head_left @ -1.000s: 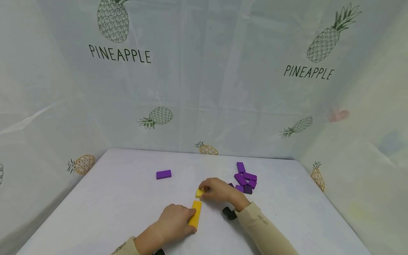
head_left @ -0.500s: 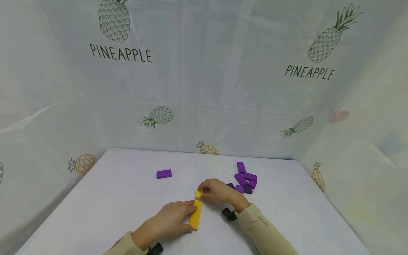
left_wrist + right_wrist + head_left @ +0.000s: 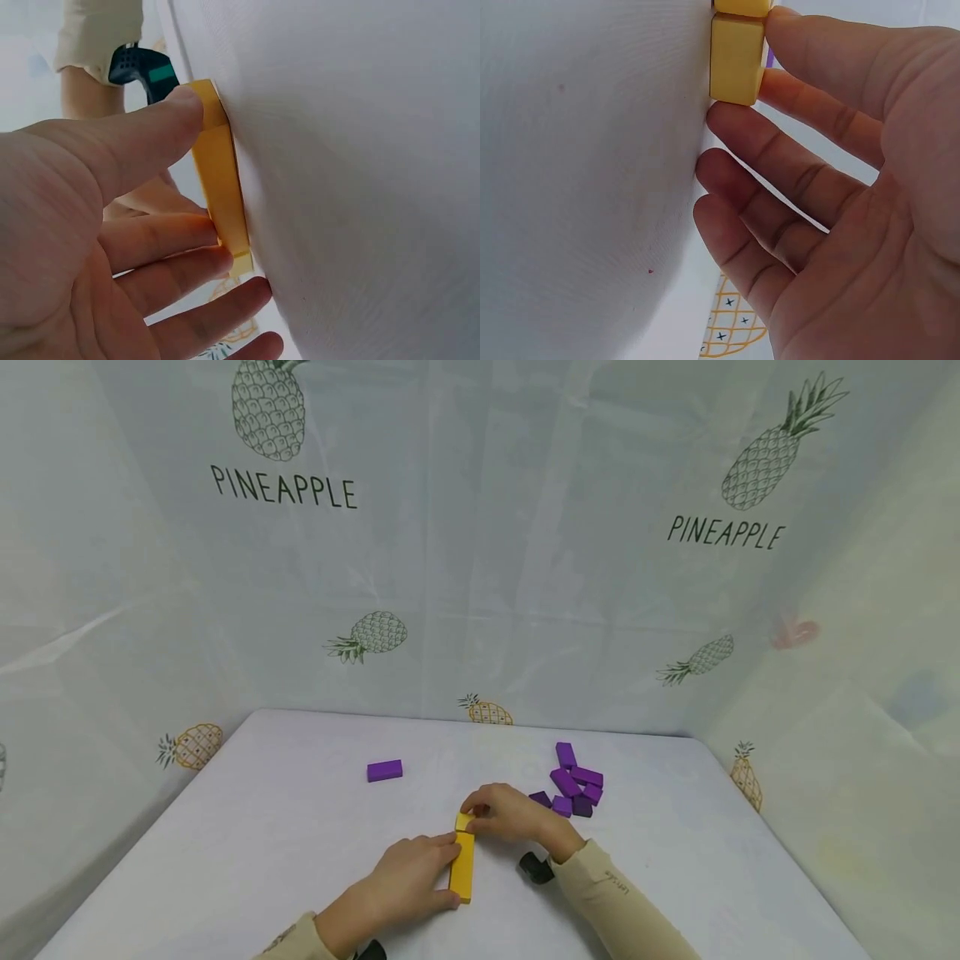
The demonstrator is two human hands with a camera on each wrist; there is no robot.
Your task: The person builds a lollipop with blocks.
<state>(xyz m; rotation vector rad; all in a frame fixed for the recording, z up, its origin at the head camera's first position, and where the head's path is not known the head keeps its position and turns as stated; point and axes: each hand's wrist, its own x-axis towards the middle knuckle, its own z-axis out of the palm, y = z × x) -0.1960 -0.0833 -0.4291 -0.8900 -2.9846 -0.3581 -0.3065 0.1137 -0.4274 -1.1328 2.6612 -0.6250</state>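
Note:
A long yellow block (image 3: 462, 868) lies on the white table, with its far end against a smaller-looking yellow block (image 3: 463, 822). My left hand (image 3: 408, 877) holds the long block from its left side. In the left wrist view, the thumb (image 3: 154, 131) is at the near end of the long yellow block (image 3: 219, 180) and the fingertips (image 3: 217, 259) are along its side. My right hand (image 3: 510, 812) grips the smaller block by its right side. Seen from the right wrist, thumb and fingers surround that yellow block (image 3: 736, 60), which meets another yellow surface.
Several purple blocks (image 3: 566, 782) lie in a loose cluster beyond the right hand. One more purple block (image 3: 385, 770) sits alone at the back left. A pineapple-printed curtain (image 3: 480, 568) encloses the white table (image 3: 225, 860) at the back and sides.
My right hand has drawn the smaller yellow block left and nearer, closing the gap to the long one. The left fingers have shifted along the long block, which has straightened slightly.

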